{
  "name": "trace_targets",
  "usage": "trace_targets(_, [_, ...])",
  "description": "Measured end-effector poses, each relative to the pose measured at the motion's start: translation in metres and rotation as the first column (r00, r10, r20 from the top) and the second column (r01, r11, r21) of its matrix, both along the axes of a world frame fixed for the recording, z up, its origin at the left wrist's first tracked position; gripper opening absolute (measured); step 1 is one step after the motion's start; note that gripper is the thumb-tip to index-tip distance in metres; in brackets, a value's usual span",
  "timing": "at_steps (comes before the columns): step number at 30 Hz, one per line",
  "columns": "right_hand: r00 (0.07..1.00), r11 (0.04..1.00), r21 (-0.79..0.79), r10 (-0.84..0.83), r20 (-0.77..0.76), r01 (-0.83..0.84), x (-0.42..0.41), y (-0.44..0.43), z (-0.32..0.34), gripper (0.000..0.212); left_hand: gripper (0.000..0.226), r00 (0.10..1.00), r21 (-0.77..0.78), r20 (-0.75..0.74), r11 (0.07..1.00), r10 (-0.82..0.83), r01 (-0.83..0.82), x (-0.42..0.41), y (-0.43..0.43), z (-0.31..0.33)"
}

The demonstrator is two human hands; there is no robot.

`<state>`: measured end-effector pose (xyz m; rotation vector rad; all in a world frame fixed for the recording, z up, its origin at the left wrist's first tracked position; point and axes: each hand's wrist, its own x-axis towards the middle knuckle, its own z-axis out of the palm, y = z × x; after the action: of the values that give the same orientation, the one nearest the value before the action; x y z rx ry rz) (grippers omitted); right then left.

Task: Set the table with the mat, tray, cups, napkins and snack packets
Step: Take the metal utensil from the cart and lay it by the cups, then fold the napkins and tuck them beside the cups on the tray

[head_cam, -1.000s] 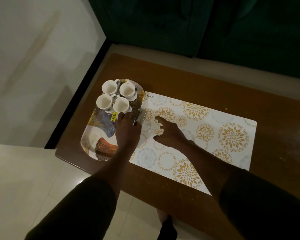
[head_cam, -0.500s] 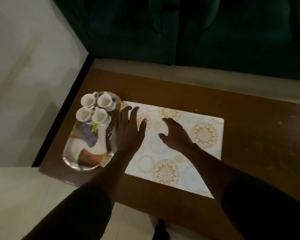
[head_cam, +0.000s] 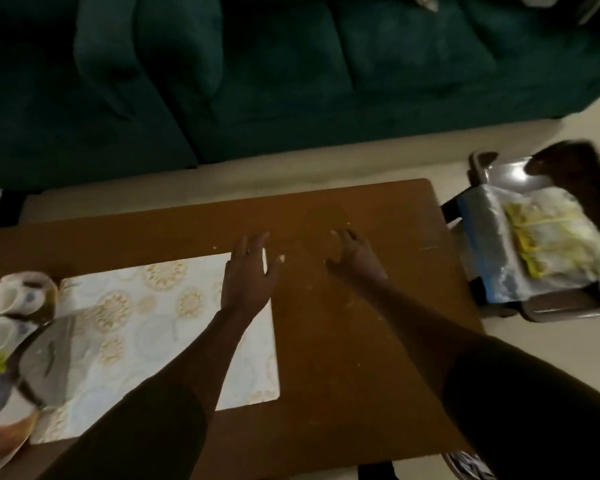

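Extending both hands over a brown rectangular wooden table (head_cam: 343, 341) set before a dark green upholstered sofa (head_cam: 291, 81).
A white rectangular mat with gold medallions (head_cam: 136, 323) covers the table's left half; the patterned tray (head_cam: 0, 441) with white ceramic cups (head_cam: 0, 296) sits at its left end. Left hand (head_cam: 248, 278): above the mat's far right corner, fingers straight, spread, empty. Right hand (head_cam: 355, 258): above bare wood, fingers relaxed, empty.

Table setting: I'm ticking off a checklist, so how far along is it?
Done: the mat lies flat on the table, and the tray with the cups sits at its left end. In hand: nothing; the left hand and right hand are open near the mat's right edge. Left: napkins and snack packets, none on the table; a plastic bag with yellowish contents lies on a stand to the right.
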<state>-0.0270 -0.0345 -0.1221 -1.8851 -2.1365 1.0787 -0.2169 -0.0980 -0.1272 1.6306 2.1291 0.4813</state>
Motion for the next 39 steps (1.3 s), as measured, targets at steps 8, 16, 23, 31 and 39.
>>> trace_targets(8, [0.958,0.944,0.174,-0.287,0.006,0.282,0.174,0.023,0.012,0.055,0.062,0.976,-0.106,0.075,0.971,-0.206,0.213,0.178,0.072,-0.006])
trace_targets(16, [0.869,0.834,0.287,-0.495,0.014,0.471,0.317,0.018,0.004,0.049,0.064,0.894,-0.015,0.153,0.903,-0.422,0.429,0.332,0.106,-0.016])
trace_targets(23, [0.753,0.730,0.307,-0.655,0.059,0.611,0.401,0.009,-0.011,0.045,0.057,0.813,0.048,0.219,0.839,-0.539,0.543,0.410,0.114,-0.020])
trace_targets(31, [0.704,0.713,0.244,-0.697,0.137,0.658,0.464,0.007,-0.031,0.041,0.046,0.794,0.077,0.291,0.841,-0.533,0.536,0.463,0.117,-0.027])
trace_targets(39, [0.782,0.828,0.223,-0.560,0.273,0.515,0.483,0.017,-0.049,0.042,0.036,0.779,0.118,0.297,0.831,-0.553,0.544,0.483,0.118,-0.039])
